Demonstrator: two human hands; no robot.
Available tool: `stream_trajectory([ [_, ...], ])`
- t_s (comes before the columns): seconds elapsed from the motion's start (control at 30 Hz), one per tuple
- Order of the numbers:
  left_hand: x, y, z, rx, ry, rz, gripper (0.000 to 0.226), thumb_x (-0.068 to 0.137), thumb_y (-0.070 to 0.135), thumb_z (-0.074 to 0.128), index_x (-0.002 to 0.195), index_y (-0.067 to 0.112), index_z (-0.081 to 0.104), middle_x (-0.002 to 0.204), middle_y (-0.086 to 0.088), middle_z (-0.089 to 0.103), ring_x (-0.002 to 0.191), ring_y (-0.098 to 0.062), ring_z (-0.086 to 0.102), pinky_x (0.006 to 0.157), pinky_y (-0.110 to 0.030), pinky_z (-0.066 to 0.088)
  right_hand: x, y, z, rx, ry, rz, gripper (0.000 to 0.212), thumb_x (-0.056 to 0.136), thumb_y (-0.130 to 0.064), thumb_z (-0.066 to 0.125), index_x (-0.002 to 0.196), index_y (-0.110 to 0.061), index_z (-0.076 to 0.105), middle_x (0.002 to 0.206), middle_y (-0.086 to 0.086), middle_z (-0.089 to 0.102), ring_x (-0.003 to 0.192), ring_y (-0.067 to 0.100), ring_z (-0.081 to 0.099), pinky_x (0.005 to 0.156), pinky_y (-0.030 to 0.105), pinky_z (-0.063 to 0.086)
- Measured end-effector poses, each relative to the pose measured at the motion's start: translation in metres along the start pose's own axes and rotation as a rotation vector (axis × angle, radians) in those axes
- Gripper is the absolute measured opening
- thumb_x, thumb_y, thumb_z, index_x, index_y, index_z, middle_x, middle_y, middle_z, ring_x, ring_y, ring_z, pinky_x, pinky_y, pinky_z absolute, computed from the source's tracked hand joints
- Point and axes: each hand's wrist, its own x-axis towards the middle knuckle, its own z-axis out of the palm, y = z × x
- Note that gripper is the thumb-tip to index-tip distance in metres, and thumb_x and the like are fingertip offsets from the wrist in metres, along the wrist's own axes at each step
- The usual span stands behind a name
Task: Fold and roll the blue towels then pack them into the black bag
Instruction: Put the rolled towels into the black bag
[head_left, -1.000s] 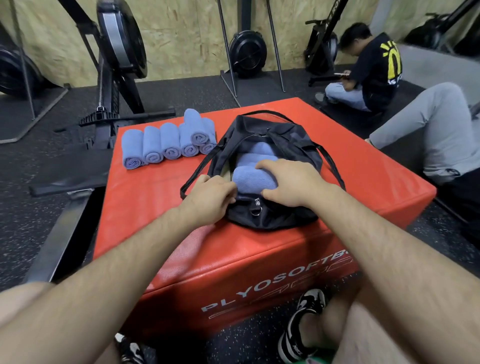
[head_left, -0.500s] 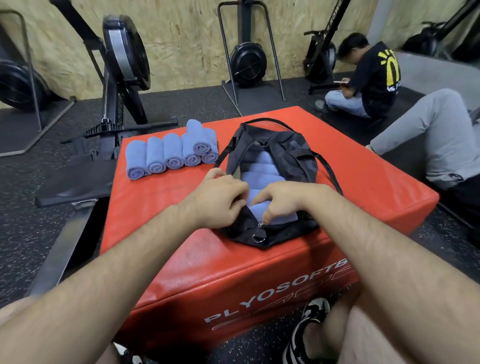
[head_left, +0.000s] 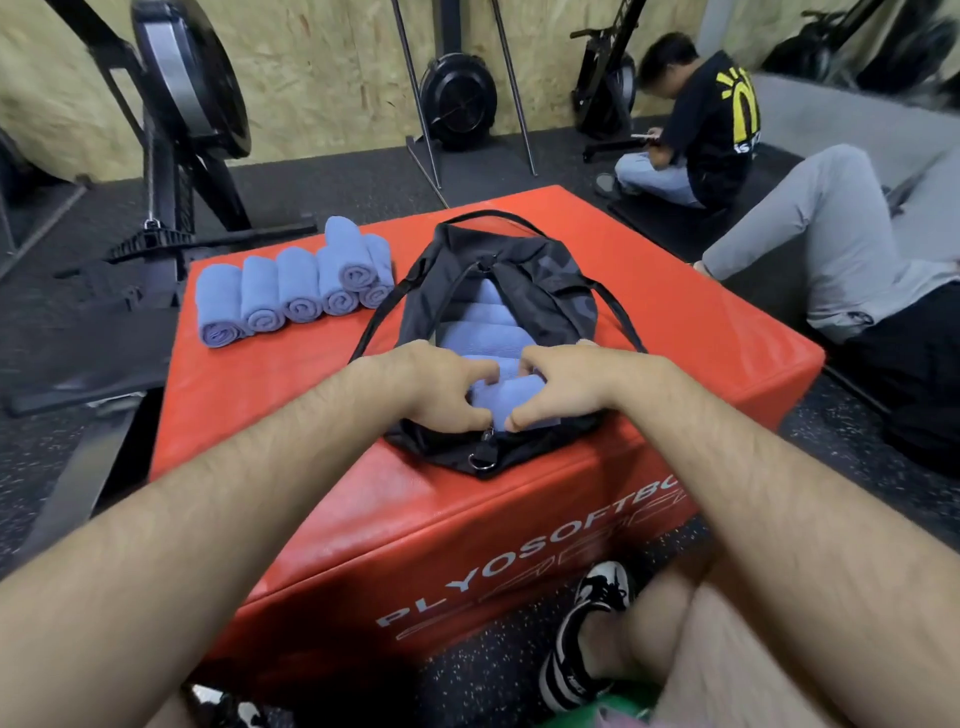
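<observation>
Left hand (head_left: 447, 387) and right hand (head_left: 566, 387) both curl onto nearest rolled blue towel (head_left: 511, 400) inside black bag (head_left: 550, 280) on plyo box (head_left: 675, 322); judged soft, light, compressible, so grip across the roll to prevent unwinding.

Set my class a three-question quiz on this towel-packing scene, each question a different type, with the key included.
1. True or false: every rolled towel is already inside the black bag.
2. The spare rolled towels lie on the red box: A) to the left of the bag, B) to the right of the bag, C) behind the bag.
3. Fill in: the left hand and right hand grip the nearest towel in the bag, whose zip is ____.
Key: 1 false; 2 A; 3 open.
</observation>
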Motion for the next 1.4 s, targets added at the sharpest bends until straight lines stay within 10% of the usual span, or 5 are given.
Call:
stream_trajectory([
  [0.43, 0.027, 0.015, 0.006, -0.286, -0.009, 0.025, 0.069, 0.088, 0.064, 0.052, 0.147, 0.051, 0.019, 0.132, -0.002, 0.061, 0.113, -0.025, 0.058, 0.102, -0.040, 0.045, -0.029, 0.026, -0.007, 0.017, 0.028, -0.015, 0.068, 0.082, -0.017, 0.060, 0.143, -0.021, 0.031, 0.096, -0.002, 0.058, 0.082, 0.022, 0.059, 0.061, 0.034, 0.045],
  [0.9, 0.031, 0.027, -0.009, -0.372, -0.248, 0.022, 0.064, 0.096, 0.046, 0.057, 0.153, 0.041, 0.028, 0.159, 0.009, 0.033, 0.145, -0.014, 0.033, 0.119, -0.033, 0.027, -0.032, 0.041, -0.012, 0.264, 0.206, -0.258, 0.038, 0.087, -0.001, 0.056, 0.109, -0.031, 0.064, 0.082, -0.012, 0.063, 0.093, -0.007, 0.042, 0.071, 0.019, 0.044],
  [1.1, 0.026, 0.043, -0.009, -0.045, -0.104, 0.004, 0.052, 0.096, 0.053, 0.045, 0.147, 0.045, 0.035, 0.138, 0.013, 0.056, 0.130, -0.018, 0.051, 0.103, -0.035, 0.039, -0.027, 0.035, -0.009, 0.175, 0.212, -0.230, 0.042, 0.085, -0.003, 0.049, 0.107, -0.035, 0.064, 0.086, -0.011, 0.065, 0.098, -0.001, 0.041, 0.088, 0.034, 0.049],
  [1.27, 0.021, 0.020, -0.013, -0.377, 0.151, 0.077, 0.039, 0.084, 0.038, 0.060, 0.122, 0.033, 0.053, 0.107, 0.009, 0.060, 0.094, -0.020, 0.063, 0.082, -0.041, 0.052, -0.029, 0.028, -0.024, 0.110, 0.338, -0.319, 0.034, 0.092, -0.003, 0.054, 0.106, -0.028, 0.073, 0.102, -0.004, 0.058, 0.101, 0.011, 0.038, 0.099, 0.031, 0.039],
  [1.4, 0.026, 0.027, -0.004, -0.451, -0.026, 0.076, 0.015, 0.096, 0.021, 0.050, 0.104, 0.030, 0.059, 0.098, 0.009, 0.067, 0.093, -0.018, 0.060, 0.083, -0.030, 0.047, -0.027, 0.024, -0.026, 0.082, 0.349, -0.308, 0.038, 0.091, -0.003, 0.051, 0.102, -0.031, 0.073, 0.102, -0.003, 0.057, 0.105, 0.016, 0.040, 0.099, 0.038, 0.040],
])
